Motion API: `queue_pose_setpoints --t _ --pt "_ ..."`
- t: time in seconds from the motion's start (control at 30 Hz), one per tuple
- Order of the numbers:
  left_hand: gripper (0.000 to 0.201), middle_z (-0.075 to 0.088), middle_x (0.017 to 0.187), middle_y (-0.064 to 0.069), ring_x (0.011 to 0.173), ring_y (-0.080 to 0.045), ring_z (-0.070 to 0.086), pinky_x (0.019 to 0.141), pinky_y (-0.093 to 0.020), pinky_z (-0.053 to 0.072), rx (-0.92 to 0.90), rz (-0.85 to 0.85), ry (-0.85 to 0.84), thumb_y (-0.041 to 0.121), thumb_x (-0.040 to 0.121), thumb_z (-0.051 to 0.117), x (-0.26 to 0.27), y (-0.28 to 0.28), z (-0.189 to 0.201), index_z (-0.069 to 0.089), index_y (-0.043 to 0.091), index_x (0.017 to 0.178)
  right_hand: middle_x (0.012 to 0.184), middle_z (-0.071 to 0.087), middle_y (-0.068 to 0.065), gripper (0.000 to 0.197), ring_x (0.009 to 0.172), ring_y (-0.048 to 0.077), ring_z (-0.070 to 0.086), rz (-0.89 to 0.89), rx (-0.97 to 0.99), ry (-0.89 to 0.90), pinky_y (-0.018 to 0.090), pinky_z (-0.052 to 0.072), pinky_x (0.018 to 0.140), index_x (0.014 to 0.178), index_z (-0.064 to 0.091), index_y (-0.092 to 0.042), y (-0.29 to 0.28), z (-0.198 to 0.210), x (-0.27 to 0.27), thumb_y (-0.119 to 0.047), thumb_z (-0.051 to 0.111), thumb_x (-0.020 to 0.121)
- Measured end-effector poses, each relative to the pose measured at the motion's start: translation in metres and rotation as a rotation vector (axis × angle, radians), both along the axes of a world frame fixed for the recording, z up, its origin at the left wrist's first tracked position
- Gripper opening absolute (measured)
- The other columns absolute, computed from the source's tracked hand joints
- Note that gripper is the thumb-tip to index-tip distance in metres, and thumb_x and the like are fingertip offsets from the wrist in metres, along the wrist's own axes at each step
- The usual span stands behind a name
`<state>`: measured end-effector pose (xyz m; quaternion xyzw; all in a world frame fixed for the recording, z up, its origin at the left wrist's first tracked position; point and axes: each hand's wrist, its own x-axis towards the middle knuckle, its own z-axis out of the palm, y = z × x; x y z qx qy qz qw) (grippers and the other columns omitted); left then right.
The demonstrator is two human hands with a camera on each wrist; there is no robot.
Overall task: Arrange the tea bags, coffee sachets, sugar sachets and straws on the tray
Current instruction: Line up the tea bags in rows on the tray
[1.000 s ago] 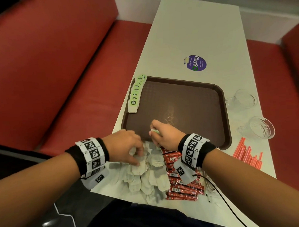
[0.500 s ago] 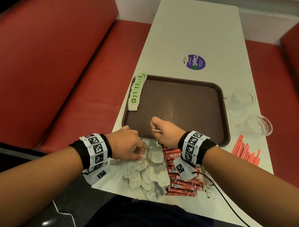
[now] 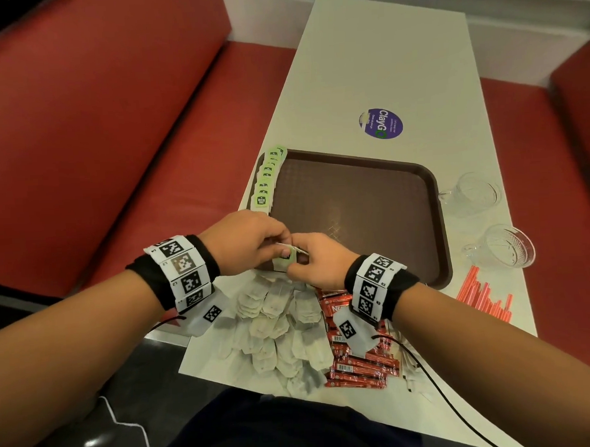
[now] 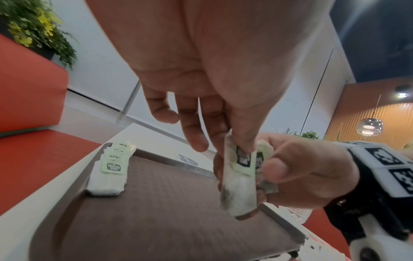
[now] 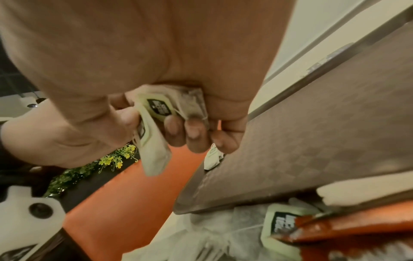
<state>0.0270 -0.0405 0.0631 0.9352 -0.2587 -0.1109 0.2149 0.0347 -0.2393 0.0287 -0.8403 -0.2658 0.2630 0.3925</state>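
Both hands meet just above the near edge of the brown tray (image 3: pixel 353 204). My left hand (image 3: pixel 274 244) pinches a white tea bag with a green tag (image 4: pixel 240 178) between thumb and finger. My right hand (image 3: pixel 303 258) grips another tea bag (image 5: pixel 178 104) in its curled fingers, and the two bags touch. A row of green-tagged tea bags (image 3: pixel 268 180) lies along the tray's left edge. A loose pile of tea bags (image 3: pixel 274 329) and red coffee sachets (image 3: pixel 357 366) lie on the table under my wrists. Red straws (image 3: pixel 482 296) lie at the right.
Two clear glass cups (image 3: pixel 474 191) (image 3: pixel 504 248) stand right of the tray. A purple sticker (image 3: pixel 380 124) marks the white table (image 3: pixel 380 50) beyond it. Red bench seats run along both sides. A thin black cable trails from my right wrist.
My left hand has risen from the pile with a tea bag. Both hands have come together over the tray's near edge.
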Motion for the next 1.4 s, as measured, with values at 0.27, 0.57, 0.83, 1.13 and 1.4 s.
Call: queue_pose_setpoints --t 0.27,0.57,0.83,1.13,1.4 --pt "0.007 0.064 0.078 0.014 0.075 -0.007 0.057 0.07 -0.036 0.051 -0.129 0.074 -0.146 0.038 0.09 0.068 -0.001 -0.001 -0.001 0.07 0.032 0.091 0.078 0.069 0.003 0.011 0.074 0.019 0.064 -0.103 0.022 -0.1 0.039 0.054 0.069 0.085 0.066 -0.015 0.0 -0.008 0.009 -0.025 0.067 0.088" --pt "0.006 0.068 0.075 0.008 0.061 0.001 0.053 0.061 -0.013 0.042 -0.438 0.378 0.12 0.022 0.085 0.077 0.004 0.007 -0.027 0.073 0.024 0.089 0.07 0.061 -0.006 0.015 0.06 0.005 0.052 -0.173 0.016 -0.095 0.022 0.041 0.057 0.086 0.065 -0.019 0.003 -0.01 0.018 -0.032 0.068 0.091" --pt "0.016 0.074 0.08 0.006 0.082 -0.015 0.069 0.07 -0.025 0.05 -0.17 0.695 0.162 0.034 0.083 0.078 0.064 0.04 -0.06 0.071 0.023 0.093 0.118 0.068 0.004 0.028 0.107 0.021 0.063 -0.178 -0.266 0.018 0.027 0.048 0.091 0.122 0.066 -0.017 0.01 -0.02 0.053 -0.02 0.046 0.102" --pt "0.028 0.069 0.086 0.009 0.084 -0.015 0.064 0.076 -0.032 0.054 0.026 0.761 0.153 0.037 0.076 0.081 0.086 0.04 -0.081 0.062 0.033 0.097 0.136 0.06 0.01 0.041 0.121 0.027 0.058 -0.253 -0.155 0.109 0.034 0.046 0.101 0.142 0.05 -0.01 0.05 -0.016 0.089 -0.009 0.048 0.101" --pt "0.042 0.054 0.1 0.006 0.09 -0.017 0.057 0.077 -0.034 0.049 0.175 0.48 0.072 0.045 0.07 0.083 0.079 0.033 -0.079 0.062 0.034 0.105 0.141 0.056 0.008 0.059 0.124 0.026 0.057 -0.302 -0.112 0.169 0.04 0.047 0.105 0.15 0.037 -0.01 0.06 -0.028 0.09 -0.005 0.052 0.093"
